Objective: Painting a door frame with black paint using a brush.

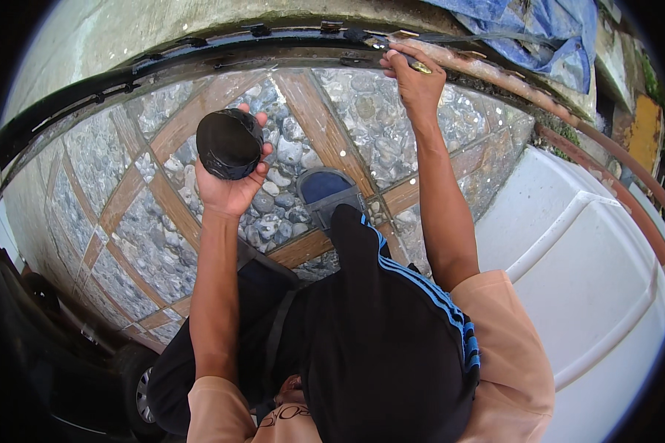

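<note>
My left hand [225, 193] is closed around a round can [230, 145], black inside and out, held above the patterned floor. In my right hand [421, 85], at the far side, is a paintbrush [421, 67] pinched near its handle. Its dark bristles rest on a long metal rail [199, 46] that curves across the far edge. Left of the brush the rail is glossy black; to the right it turns a dull reddish brown. What lies deep in the can is too dark to make out.
A crumpled blue tarp [543, 37] lies beyond the rail at the far right. At the near right stands a large white panelled body [576, 273]. A dark car with a wheel [144, 399] is at the near left. My foot in a dark sandal [329, 193] stands on the pebble-patterned floor [288, 151].
</note>
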Motion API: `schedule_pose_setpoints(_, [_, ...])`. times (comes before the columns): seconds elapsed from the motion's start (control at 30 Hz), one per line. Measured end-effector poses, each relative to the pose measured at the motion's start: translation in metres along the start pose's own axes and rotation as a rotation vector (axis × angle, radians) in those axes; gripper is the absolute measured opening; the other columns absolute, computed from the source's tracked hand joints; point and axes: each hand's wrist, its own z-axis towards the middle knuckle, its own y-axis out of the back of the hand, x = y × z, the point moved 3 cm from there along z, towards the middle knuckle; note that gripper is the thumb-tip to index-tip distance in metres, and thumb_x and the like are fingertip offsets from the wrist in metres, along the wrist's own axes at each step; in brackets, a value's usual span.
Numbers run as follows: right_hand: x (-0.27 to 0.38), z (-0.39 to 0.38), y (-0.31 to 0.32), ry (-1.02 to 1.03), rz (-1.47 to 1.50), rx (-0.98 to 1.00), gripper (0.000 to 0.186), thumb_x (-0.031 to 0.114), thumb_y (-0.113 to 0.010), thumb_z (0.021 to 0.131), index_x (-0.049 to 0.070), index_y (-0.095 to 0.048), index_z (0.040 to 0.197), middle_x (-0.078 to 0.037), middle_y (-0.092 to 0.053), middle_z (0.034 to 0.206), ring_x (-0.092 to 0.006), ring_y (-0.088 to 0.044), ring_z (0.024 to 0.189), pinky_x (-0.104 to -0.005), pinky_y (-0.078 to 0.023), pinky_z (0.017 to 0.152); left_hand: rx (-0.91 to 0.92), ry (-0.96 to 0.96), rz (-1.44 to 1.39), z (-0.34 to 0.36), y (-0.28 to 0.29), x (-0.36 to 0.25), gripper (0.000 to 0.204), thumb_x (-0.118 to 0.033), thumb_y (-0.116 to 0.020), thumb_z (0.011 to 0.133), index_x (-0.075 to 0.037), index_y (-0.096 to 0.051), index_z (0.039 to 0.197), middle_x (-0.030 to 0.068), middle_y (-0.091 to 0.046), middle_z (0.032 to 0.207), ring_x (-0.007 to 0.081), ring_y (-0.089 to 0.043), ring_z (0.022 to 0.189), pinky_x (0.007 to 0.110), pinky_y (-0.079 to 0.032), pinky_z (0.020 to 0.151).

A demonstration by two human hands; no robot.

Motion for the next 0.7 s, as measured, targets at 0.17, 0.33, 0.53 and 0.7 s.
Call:
schedule_pose_setpoints(0.17, [0.001,-0.008,0.036,-0.060,-0.070,-0.109,0.016,0.005,-0.070,0.085,-0.004,-0.073,0.098,-0.009,-0.071,0.085,-0.0155,-0.071,0.074,-0.0249,-0.058,0.062,-0.082,0.005,0.062,-0.003,-0.002,-0.006,0.057,-0.044,-0.039,0.099,-0.009,-0.041,0.144,0.0177,-0.055,0.135,0.0323,-0.066,0.090,0.036,-0.061,0.066])
schedule_pose_setpoints(0.33, [0.016,-0.017,0.055,0.044,-0.169,-0.132,0.017,0.003,-0.066,0.086,-0.002,-0.072,0.102,-0.010,-0.071,0.088,-0.0151,-0.070,0.079,-0.0250,-0.058,0.066,-0.090,0.006,0.094,-0.004,-0.005,-0.011,0.057,-0.044,-0.039,0.099,-0.009,-0.041,0.144,0.0172,-0.055,0.135,0.0315,-0.066,0.091,0.035,-0.061,0.064])
schedule_pose_setpoints(0.53, [0.015,-0.014,0.037,0.020,-0.240,0.212,0.025,0.004,-0.064,0.091,-0.002,-0.067,0.115,-0.013,-0.070,0.104,-0.0196,-0.071,0.090,-0.0271,-0.059,0.073,-0.084,-0.016,0.069,-0.003,-0.004,-0.002,0.056,-0.043,-0.040,0.099,-0.010,-0.041,0.144,0.0152,-0.056,0.135,0.0315,-0.066,0.091,0.035,-0.060,0.065])
schedule_pose_setpoints(0.7, [-0.007,-0.005,0.069,-0.024,-0.256,0.129,0.023,0.003,-0.063,0.090,0.003,-0.071,0.111,-0.006,-0.071,0.102,-0.0140,-0.070,0.084,-0.0243,-0.056,0.067,-0.066,-0.009,0.030,-0.003,-0.006,0.003,0.054,-0.042,-0.040,0.099,-0.011,-0.042,0.144,0.0142,-0.056,0.135,0.0315,-0.066,0.090,0.035,-0.060,0.066])
